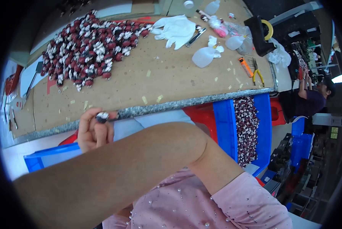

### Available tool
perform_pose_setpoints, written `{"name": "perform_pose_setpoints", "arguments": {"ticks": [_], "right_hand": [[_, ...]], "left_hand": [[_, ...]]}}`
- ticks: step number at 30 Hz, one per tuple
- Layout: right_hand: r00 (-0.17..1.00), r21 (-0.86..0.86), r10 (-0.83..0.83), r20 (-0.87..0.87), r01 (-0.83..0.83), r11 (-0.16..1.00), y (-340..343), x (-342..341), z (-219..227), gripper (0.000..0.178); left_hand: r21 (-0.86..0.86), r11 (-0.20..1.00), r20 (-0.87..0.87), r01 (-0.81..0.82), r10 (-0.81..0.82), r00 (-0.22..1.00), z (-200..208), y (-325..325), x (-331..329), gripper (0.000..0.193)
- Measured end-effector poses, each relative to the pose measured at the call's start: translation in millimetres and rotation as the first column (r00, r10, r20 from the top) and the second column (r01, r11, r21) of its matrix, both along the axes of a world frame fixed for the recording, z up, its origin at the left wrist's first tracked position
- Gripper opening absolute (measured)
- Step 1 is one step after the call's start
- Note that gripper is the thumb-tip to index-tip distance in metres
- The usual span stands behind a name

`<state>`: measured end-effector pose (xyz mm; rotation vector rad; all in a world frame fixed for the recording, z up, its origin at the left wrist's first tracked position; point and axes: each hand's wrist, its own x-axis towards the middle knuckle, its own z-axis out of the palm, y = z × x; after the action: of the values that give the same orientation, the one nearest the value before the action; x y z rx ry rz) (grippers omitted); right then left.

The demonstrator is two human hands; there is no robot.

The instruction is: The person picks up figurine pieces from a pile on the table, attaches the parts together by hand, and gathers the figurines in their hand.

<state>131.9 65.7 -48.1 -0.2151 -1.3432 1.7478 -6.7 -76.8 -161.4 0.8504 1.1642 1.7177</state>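
Observation:
Near the front edge of the table, my left hand (94,131) is closed, pinching a small dark-and-white bead-like piece (102,116) between its fingers. My bare right forearm (113,160) crosses low in front of it and hides the left wrist. That forearm leaves the picture at the lower left, so my right hand is out of sight. Beyond my left hand, a large heap of dark red, white and black bead-like pieces (89,49) lies on the brown tabletop (129,84).
A white glove (174,31), a utility knife (196,37), white plastic bottles (203,57), an orange tool (246,67), yellow-handled pliers (258,77) and a tape dispenser (259,36) lie on the table. Right of me stands a blue bin (263,131) with more pieces. Another person (312,100) works farther right.

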Motion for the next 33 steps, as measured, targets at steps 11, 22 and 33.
{"name": "perform_pose_setpoints", "arguments": {"ticks": [11,22,33], "right_hand": [[0.905,0.036,-0.151,0.399,0.15,0.988,-6,41,-54,0.021],[0.886,-0.246,-0.072,0.458,0.204,0.948,-54,36,-90,0.016],[0.87,0.118,-0.346,0.35,0.326,0.938,-55,29,-102,0.016]], "left_hand": [[-0.149,0.988,0.081,0.039,-0.027,0.996,27,16,24,0.023],[-0.112,0.994,-0.025,0.021,-0.024,0.999,14,22,35,0.024],[-0.149,0.989,0.046,-0.027,0.034,0.998,13,25,35,0.027]]}}
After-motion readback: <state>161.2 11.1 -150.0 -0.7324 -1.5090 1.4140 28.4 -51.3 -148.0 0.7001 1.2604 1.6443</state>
